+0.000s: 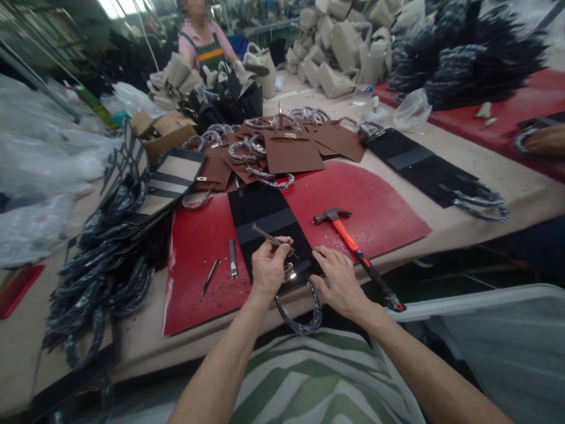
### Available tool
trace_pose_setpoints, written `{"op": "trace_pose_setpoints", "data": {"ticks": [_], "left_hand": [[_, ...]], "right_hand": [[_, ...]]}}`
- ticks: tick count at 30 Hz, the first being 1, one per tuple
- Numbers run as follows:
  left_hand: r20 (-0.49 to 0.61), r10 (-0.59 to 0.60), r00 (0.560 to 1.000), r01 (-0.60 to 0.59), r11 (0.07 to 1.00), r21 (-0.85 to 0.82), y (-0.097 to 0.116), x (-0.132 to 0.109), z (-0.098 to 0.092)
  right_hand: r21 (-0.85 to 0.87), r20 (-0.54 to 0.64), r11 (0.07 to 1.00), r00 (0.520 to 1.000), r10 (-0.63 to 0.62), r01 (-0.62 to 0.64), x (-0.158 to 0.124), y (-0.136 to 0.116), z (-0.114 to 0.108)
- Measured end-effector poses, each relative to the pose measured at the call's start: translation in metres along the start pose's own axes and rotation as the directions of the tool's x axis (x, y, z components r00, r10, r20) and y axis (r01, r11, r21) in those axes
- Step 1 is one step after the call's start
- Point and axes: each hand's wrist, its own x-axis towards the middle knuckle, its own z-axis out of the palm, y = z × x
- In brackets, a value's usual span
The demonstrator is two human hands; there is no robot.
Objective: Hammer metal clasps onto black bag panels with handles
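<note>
My left hand point(268, 268) is closed around a slim metal punch point(265, 234), which slants over a black bag panel point(265, 206). Just below its fingertips a shiny metal clasp point(289, 272) sits on the panel. My right hand point(338, 278) lies at the panel's right edge, thumb and fingers apart, fingertips touching the edge or very near it. A plastic-wrapped handle point(304, 324) loops from the panel's near end over the table edge. To the right of the panel lies a claw hammer point(346, 235) with an orange and black grip.
A flat chisel-like tool point(232, 259) and a thin rod point(209, 278) lie on the red mat point(189, 235). Brown bag panels point(293, 154) are heaped behind, wrapped black pieces point(110, 253) at left. Another black panel point(419, 165) lies right. A co-worker point(207, 44) stands opposite; another person's hand point(547, 140) shows at right.
</note>
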Motion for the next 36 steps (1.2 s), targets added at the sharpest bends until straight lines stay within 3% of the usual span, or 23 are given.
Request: {"op": "trace_pose_setpoints", "data": {"ticks": [2, 4, 5, 6, 7, 8, 9, 10, 12, 15, 18, 21, 23, 25, 29, 33, 36], "left_hand": [[-0.052, 0.018, 0.999, -0.02, 0.999, -0.042, 0.005, 0.006, -0.025], [-0.106, 0.017, 0.994, -0.022, 0.998, -0.054, 0.007, 0.008, -0.053], [-0.132, 0.01, 0.991, -0.017, 0.998, -0.055, 0.006, 0.007, -0.066], [-0.151, 0.0, 0.989, -0.008, 0.998, -0.054, 0.004, 0.004, -0.077], [-0.161, -0.014, 0.987, 0.005, 0.998, -0.055, 0.001, 0.001, -0.086], [-0.161, -0.031, 0.986, 0.022, 0.998, -0.055, -0.003, -0.003, -0.092], [-0.152, -0.049, 0.987, 0.041, 0.998, -0.055, -0.007, -0.006, -0.096], [-0.137, -0.065, 0.988, 0.058, 0.997, -0.054, -0.012, -0.009, -0.097], [-0.113, -0.086, 0.99, 0.081, 0.996, -0.047, -0.019, -0.014, -0.097], [-0.113, -0.086, 0.99, 0.08, 0.995, -0.056, -0.024, -0.017, -0.095], [-0.11, -0.075, 0.991, 0.07, 0.996, -0.057, -0.023, -0.016, -0.096], [-0.114, -0.076, 0.99, 0.065, 0.993, -0.097, -0.023, -0.015, -0.095], [-0.114, -0.095, 0.989, 0.077, 0.985, -0.155, -0.023, -0.016, -0.093], [-0.1, -0.124, 0.987, 0.101, 0.973, -0.208, -0.023, -0.018, -0.09], [-0.102, -0.172, 0.98, 0.134, 0.944, -0.302, -0.016, -0.017, -0.087], [-0.13, -0.178, 0.975, 0.121, 0.924, -0.363, -0.002, -0.013, -0.093], [-0.081, -0.148, 0.986, 0.111, 0.929, -0.352, 0.006, -0.011, -0.097]], "right_hand": [[0.157, -0.15, 0.985, 0.984, 0.1, -0.076, -0.009, -0.002, 0.0], [0.386, -0.226, 0.89, 0.91, 0.346, -0.243, -0.023, -0.007, 0.004], [0.53, -0.177, 0.776, 0.85, 0.497, -0.343, -0.031, -0.01, 0.007], [0.674, -0.051, 0.599, 0.782, 0.622, -0.432, -0.04, -0.014, 0.013], [0.785, 0.133, 0.366, 0.712, 0.689, -0.501, -0.047, -0.017, 0.019], [0.831, 0.34, 0.106, 0.651, 0.678, -0.545, -0.053, -0.021, 0.027], [0.811, 0.525, -0.133, 0.609, 0.594, -0.57, -0.057, -0.024, 0.035], [0.746, 0.66, -0.314, 0.587, 0.47, -0.587, -0.06, -0.028, 0.042], [0.611, 0.779, -0.492, 0.584, 0.23, -0.621, -0.058, -0.036, 0.054], [0.592, 0.73, -0.514, 0.683, 0.016, -0.621, -0.046, -0.05, 0.058], [0.66, 0.653, -0.452, 0.756, -0.048, -0.599, -0.027, -0.065, 0.053], [0.705, 0.684, -0.289, 0.728, 0.039, -0.647, -0.008, -0.079, 0.053], [0.688, 0.726, -0.161, 0.673, 0.14, -0.708, 0.003, -0.088, 0.058], [0.658, 0.744, -0.1, 0.625, 0.235, -0.746, 0.011, -0.099, 0.063], [0.717, 0.688, -0.188, 0.637, 0.349, -0.671, 0.019, -0.113, 0.061], [0.75, 0.661, -0.243, 0.682, 0.315, -0.615, 0.018, -0.112, 0.049], [0.749, 0.663, -0.255, 0.698, 0.272, -0.612, 0.017, -0.105, 0.044]]}}
